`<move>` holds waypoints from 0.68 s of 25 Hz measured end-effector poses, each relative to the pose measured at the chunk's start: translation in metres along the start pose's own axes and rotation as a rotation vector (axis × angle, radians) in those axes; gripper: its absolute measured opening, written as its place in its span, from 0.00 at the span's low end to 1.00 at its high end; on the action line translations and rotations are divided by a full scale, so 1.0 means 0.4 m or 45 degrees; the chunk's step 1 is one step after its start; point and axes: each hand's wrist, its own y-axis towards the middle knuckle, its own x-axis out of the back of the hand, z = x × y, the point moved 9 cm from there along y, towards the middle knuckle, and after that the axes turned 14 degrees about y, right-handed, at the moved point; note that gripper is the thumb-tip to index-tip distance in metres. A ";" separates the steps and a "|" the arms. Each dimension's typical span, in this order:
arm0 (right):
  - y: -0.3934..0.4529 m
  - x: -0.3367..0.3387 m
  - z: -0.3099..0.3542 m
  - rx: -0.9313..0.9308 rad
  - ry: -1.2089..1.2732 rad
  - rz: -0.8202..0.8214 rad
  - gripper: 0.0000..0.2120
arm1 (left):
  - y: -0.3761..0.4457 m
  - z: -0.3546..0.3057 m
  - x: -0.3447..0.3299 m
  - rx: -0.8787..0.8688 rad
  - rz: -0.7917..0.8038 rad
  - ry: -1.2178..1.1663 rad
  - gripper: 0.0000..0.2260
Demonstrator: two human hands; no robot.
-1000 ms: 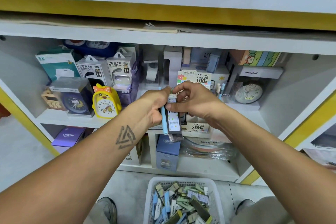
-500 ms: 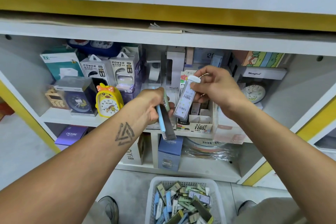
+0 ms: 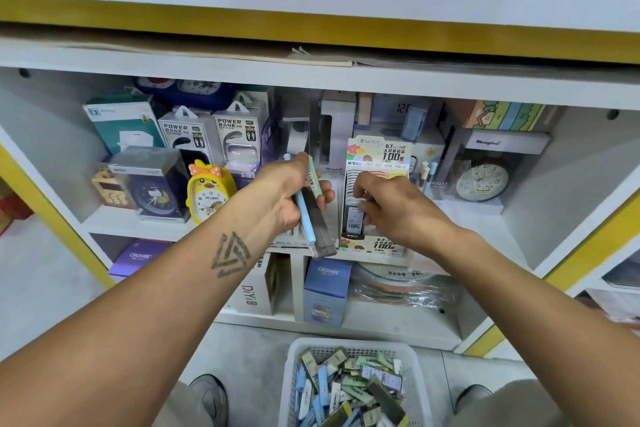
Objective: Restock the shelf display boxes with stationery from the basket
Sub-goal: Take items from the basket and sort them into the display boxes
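— So, what do we have in our left hand [image 3: 294, 196]?

— We grip a small bunch of lead cases [image 3: 313, 218] in it, fingers curled round them: a blue one, a green one and a dark one, ends pointing down in front of the shelf [image 3: 138, 225].

— And our right hand [image 3: 388, 206]?

— Our fingertips pinch one case [image 3: 355, 218] standing upright in the display box [image 3: 377, 246], among the row already there. The box sits on the middle shelf, just right of our left hand.

— Where's the basket [image 3: 412, 357]?

— Down on the floor between our shoes, white, heaped with more cases in blue, green and dark colours.

— Anything beside us?

— A yellow chick clock [image 3: 207, 194] stands left of our left hand, and a round clock [image 3: 481, 180] further right.
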 end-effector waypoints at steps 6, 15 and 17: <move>0.007 0.025 0.033 0.047 -0.438 -0.136 0.08 | 0.000 -0.006 -0.016 -0.038 0.037 -0.034 0.17; -0.032 -0.039 0.029 -0.295 1.218 0.185 0.18 | 0.009 -0.028 -0.048 -0.136 -0.020 -0.281 0.17; -0.038 -0.019 0.019 -0.304 1.208 0.205 0.18 | 0.009 -0.034 -0.043 -0.154 -0.042 -0.355 0.17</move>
